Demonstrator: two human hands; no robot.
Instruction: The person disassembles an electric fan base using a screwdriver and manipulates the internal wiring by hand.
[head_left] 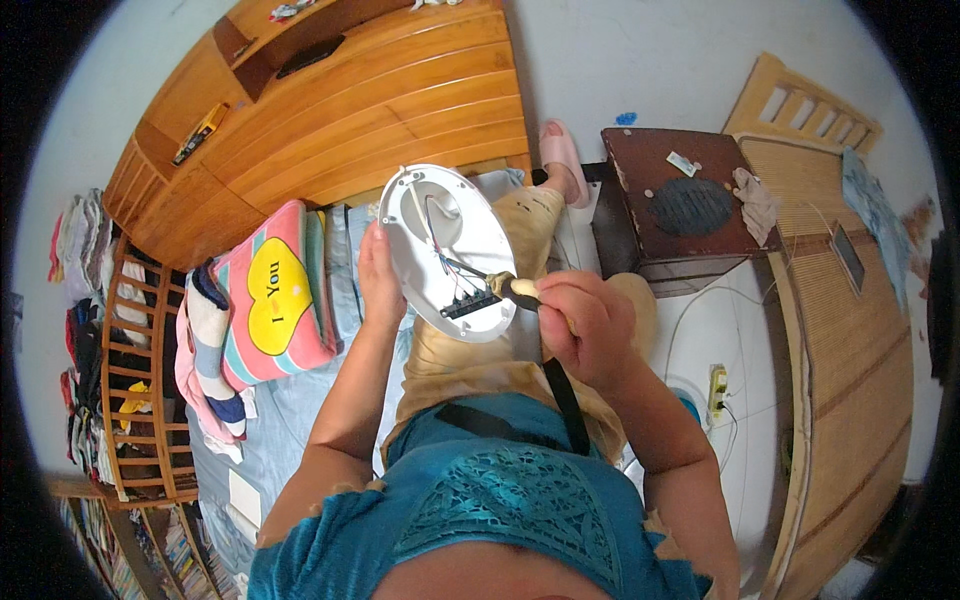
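Observation:
My left hand (380, 275) grips the left edge of a white oval plastic housing (418, 282), tilted above my lap with its hollow inner side showing. Thin wires (434, 228) run inside it, down to a black terminal block (470, 304) near the lower edge. My right hand (585, 320) is closed around the yellow-and-black handle of a screwdriver (516, 289). The screwdriver lies across the housing's right side, above the terminal block. Whether its tip touches anything is too small to tell.
A folded pink blanket (275, 295) lies on the bed at left, before the wooden headboard (380, 110). At right stand a dark brown cabinet (690, 160) and a mat-covered bed frame (850, 370). A power strip (717, 388) and cables lie on the tiled floor.

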